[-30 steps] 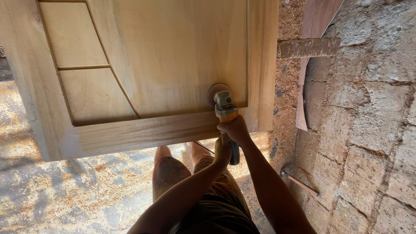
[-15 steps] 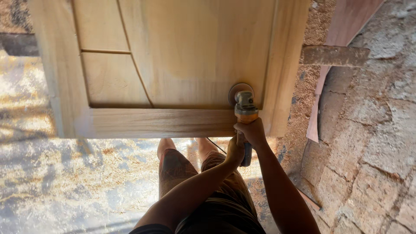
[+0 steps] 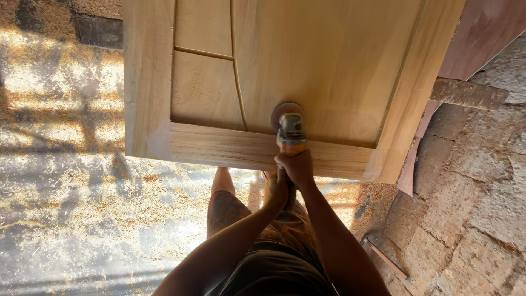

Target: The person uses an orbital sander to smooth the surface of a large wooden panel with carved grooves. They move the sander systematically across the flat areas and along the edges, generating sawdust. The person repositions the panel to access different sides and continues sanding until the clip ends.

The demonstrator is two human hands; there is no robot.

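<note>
From my remote view, the right hand (image 3: 298, 167) is wrapped around the body of an angle grinder (image 3: 290, 137), and the left hand (image 3: 275, 191) is closed on the tool's rear end just behind and below it, so that both hands are clamped together on the one tool. The grinder has a grey head and an orange-yellow body; its round sanding disc (image 3: 287, 114) lies flat against the wood, at the lower edge of the large recessed panel, just above the bottom rail. The wooden door (image 3: 339, 60) is pale, unfinished timber laid roughly level before me: a broad frame encloses a wide smooth panel on the right and two smaller panels on the left, divided by a curved groove (image 3: 236, 82) and a short cross groove. The bottom rail (image 3: 219, 147) shows coarser grain streaks than the smooth panel. Below the door I see my bare legs and dark shorts (image 3: 279, 263) over a floor strewn with sawdust (image 3: 82, 192) in dappled sunlight. To the right stands a rough stone wall (image 3: 482, 192), with a wooden beam (image 3: 468, 93) projecting beside the door's edge.
</note>
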